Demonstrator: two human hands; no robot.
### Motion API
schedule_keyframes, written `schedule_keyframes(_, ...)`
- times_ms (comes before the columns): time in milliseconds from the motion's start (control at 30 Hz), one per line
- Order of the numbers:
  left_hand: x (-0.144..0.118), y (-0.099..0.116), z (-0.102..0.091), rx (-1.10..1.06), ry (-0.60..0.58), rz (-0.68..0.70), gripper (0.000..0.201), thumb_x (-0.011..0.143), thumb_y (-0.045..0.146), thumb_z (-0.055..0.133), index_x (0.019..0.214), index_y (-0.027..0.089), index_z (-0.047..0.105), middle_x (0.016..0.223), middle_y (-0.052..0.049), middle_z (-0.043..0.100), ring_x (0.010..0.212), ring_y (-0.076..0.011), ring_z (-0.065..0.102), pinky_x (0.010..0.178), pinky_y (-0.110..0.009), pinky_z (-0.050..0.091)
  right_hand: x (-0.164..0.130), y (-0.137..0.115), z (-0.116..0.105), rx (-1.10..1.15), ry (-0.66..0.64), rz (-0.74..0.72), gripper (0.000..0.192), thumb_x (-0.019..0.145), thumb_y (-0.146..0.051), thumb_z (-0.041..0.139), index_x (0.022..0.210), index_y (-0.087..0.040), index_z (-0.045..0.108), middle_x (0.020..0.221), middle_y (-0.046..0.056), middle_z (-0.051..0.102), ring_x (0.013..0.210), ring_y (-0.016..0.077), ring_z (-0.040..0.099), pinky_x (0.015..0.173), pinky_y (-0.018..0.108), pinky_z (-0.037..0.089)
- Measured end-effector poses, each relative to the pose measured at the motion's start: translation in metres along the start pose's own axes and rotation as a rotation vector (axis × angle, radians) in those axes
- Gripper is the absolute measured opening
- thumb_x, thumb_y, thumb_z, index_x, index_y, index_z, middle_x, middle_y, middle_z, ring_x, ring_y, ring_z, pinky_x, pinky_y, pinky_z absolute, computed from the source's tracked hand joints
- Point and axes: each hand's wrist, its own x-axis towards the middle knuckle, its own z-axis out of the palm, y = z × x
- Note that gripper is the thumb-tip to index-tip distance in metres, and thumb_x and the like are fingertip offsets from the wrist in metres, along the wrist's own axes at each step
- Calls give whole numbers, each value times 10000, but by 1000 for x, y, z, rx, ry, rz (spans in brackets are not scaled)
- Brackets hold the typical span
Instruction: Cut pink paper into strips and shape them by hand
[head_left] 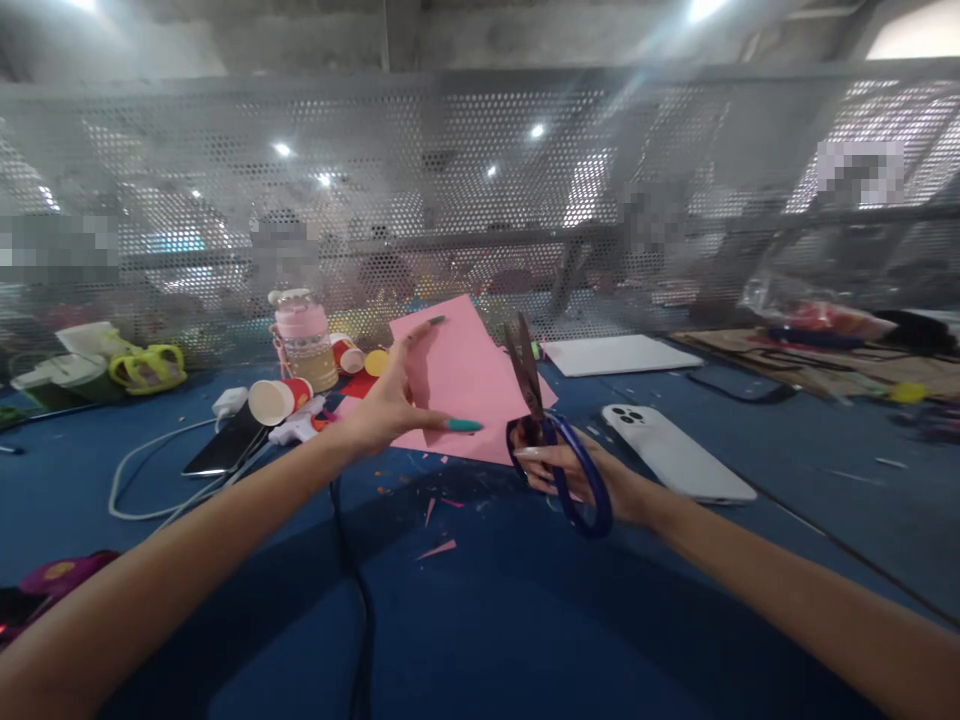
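My left hand (pixel 390 405) grips a sheet of pink paper (pixel 465 370) at its left side, thumb across the front near the lower edge and a finger along the upper left. The paper is tilted up off the table, with more pink paper under it. In my right hand (pixel 574 470) is a pair of scissors (pixel 529 385) with dark blades and blue handles. The blades point up, slightly apart, beside the sheet's right edge. Whether they touch the paper I cannot tell. Small pink scraps (pixel 437 549) lie on the table below the sheet.
A white phone (pixel 675 452) and white sheets (pixel 619 355) lie to the right. At left are a glue gun (pixel 296 428), paper cups (pixel 271 402), a dark phone (pixel 225 445), cables and a pink-lidded bottle (pixel 304 335). A perforated metal panel (pixel 480 180) stands behind the blue table (pixel 465 640).
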Motion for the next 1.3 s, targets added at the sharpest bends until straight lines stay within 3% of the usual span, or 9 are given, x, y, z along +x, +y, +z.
schedule_keyframes(133,-1,-4,0,103,-23,72,944,467,160,794,1294,287,356,1394,-50,295,1279,-342,261,1045,-534,270,0,4,-1,56,-30,35,429,477,-481,756,717,-236,498,498,-70,424,421,67,319,382,202,261)
schedule_keyframes(300,-3,0,5,-40,-19,3,898,489,134,775,1273,318,380,1427,-32,248,1247,-363,313,929,-538,422,5,9,-6,-32,48,-17,327,603,-458,692,732,-235,491,490,-77,444,381,61,363,346,189,251)
schedule_keyframes(400,-3,9,10,-186,-25,-45,791,522,95,742,1219,318,441,1445,-8,224,1237,-367,325,815,-484,522,10,10,-9,-13,94,-58,343,584,-496,667,711,-223,504,489,-70,467,365,61,363,326,192,244)
schedule_keyframes(500,-4,16,13,-256,-61,-42,671,541,63,718,1147,266,513,1422,-19,285,1258,-343,302,788,-427,545,10,7,-8,-10,86,-33,339,571,-510,634,664,-204,524,470,-52,470,364,67,358,317,202,233)
schedule_keyframes(600,-7,17,15,-259,-87,-63,594,578,81,708,1127,224,535,1368,-50,379,1240,-306,353,870,-442,500,3,2,0,-45,141,22,327,545,-470,657,660,-199,517,499,-41,497,384,64,379,328,197,231)
schedule_keyframes(667,-12,16,17,-221,-43,-78,550,607,122,708,1123,207,539,1329,-65,430,1211,-283,404,940,-460,444,-3,0,8,-63,160,36,339,531,-449,680,668,-204,491,507,-52,490,391,58,377,344,189,244)
schedule_keyframes(833,-34,20,25,-92,205,-167,526,599,169,737,1085,188,537,1226,-76,529,1188,-247,441,973,-424,416,-13,1,22,-120,46,114,386,585,-493,652,670,-213,400,471,-90,404,357,45,305,342,178,227)
schedule_keyframes(1067,-76,24,28,-105,338,-360,565,586,198,750,1103,190,522,1236,-74,528,1143,-237,488,926,-379,464,-11,9,32,-208,40,121,338,665,-475,622,731,-215,415,435,-109,315,344,49,270,337,194,164)
schedule_keyframes(1300,-82,11,13,20,392,-313,612,613,241,732,1175,204,493,1295,-74,483,1203,-243,433,1025,-422,353,17,15,41,-181,-34,187,414,609,-529,629,664,-217,362,400,-121,315,318,40,270,319,184,175)
